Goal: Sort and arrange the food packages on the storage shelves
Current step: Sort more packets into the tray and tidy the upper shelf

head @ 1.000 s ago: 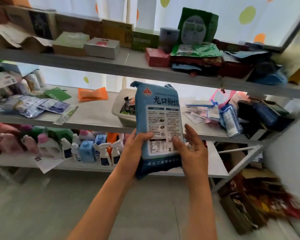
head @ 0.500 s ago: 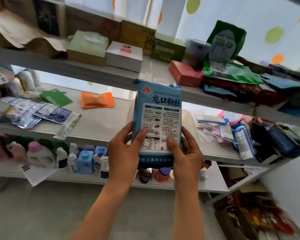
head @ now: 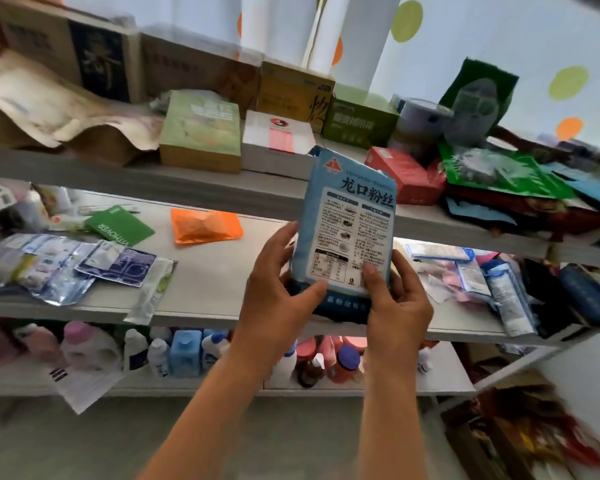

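Though the storage shelves (head: 201,188) fill the view in three tiers crowded with boxes, flat pouches and bottles, the thing in hand is the blue noodle package (head: 350,230), held upright in the air in front of the middle shelf, its top edge level with the front lip of the top shelf. It looks like a soft plastic bag, light and a little puffy, probably with brittle dry contents, so it should be carried by its lower half without squeezing. The left hand (head: 281,289) grips its lower left edge, thumb across the front and fingers behind. The right hand (head: 395,299) grips the lower right corner the same way, its thumb (head: 371,275) pressed on the printed label
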`<action>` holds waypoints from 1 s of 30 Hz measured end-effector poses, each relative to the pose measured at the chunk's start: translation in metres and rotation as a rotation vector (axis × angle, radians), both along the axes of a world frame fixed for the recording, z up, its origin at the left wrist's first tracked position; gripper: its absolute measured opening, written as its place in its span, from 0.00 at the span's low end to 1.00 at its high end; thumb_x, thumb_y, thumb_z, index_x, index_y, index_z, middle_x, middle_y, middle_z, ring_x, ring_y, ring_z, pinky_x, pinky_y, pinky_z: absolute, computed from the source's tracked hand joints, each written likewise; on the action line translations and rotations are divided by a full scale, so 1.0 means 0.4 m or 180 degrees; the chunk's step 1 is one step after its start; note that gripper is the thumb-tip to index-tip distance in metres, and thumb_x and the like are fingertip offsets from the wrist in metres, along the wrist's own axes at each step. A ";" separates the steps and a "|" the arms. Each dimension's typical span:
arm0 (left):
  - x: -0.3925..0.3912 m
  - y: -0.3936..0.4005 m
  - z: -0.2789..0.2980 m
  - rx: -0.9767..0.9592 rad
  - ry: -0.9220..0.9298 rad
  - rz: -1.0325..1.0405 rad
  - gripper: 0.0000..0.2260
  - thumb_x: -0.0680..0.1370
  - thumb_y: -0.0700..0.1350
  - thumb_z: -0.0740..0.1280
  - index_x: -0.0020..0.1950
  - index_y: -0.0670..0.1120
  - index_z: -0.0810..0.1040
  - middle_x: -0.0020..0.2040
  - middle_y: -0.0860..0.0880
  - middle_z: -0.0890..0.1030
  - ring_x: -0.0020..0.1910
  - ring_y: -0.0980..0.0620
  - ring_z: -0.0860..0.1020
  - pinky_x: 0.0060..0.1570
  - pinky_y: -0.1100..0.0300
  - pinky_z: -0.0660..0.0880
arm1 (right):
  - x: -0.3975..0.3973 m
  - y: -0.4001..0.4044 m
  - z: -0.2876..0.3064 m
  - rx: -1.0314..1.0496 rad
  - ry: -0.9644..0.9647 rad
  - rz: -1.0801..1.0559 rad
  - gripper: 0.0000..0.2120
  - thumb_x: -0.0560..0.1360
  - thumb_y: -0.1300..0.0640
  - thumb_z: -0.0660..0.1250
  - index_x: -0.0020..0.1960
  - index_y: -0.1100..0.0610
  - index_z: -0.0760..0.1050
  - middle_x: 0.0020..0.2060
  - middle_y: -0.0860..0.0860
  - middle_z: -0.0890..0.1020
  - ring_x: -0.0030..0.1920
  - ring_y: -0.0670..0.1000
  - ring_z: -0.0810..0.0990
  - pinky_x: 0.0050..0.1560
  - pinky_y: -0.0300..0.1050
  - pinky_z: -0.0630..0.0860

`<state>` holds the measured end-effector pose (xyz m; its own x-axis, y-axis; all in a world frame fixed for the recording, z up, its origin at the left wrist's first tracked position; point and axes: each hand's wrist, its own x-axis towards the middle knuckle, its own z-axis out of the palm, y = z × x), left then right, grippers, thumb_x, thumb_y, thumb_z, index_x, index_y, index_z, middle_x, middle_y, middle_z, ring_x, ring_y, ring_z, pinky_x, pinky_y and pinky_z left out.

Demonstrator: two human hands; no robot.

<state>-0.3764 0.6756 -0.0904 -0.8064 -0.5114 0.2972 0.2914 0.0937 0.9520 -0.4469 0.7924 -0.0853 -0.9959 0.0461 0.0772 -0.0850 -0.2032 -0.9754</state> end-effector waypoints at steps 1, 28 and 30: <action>-0.013 -0.006 0.008 -0.0288 0.0033 -0.0002 0.34 0.72 0.37 0.76 0.71 0.59 0.68 0.73 0.58 0.67 0.70 0.56 0.71 0.51 0.64 0.80 | -0.017 -0.008 0.011 -0.0022 -0.0006 -0.0018 0.21 0.75 0.58 0.74 0.67 0.50 0.78 0.57 0.50 0.85 0.55 0.49 0.85 0.51 0.49 0.84; -0.428 -0.123 0.226 -0.4077 -0.1583 0.0391 0.25 0.80 0.51 0.67 0.77 0.54 0.66 0.78 0.45 0.60 0.77 0.45 0.57 0.74 0.48 0.59 | -0.506 -0.107 0.225 0.3608 0.1573 0.0456 0.15 0.79 0.52 0.66 0.61 0.59 0.80 0.56 0.58 0.83 0.58 0.60 0.80 0.59 0.50 0.73; -0.435 -0.120 0.234 -0.4514 -0.1816 0.0517 0.25 0.81 0.53 0.64 0.77 0.55 0.64 0.77 0.46 0.63 0.77 0.46 0.59 0.72 0.48 0.62 | -0.511 -0.106 0.227 0.3730 0.1677 0.0519 0.13 0.80 0.53 0.66 0.58 0.59 0.82 0.54 0.57 0.84 0.56 0.59 0.81 0.57 0.50 0.73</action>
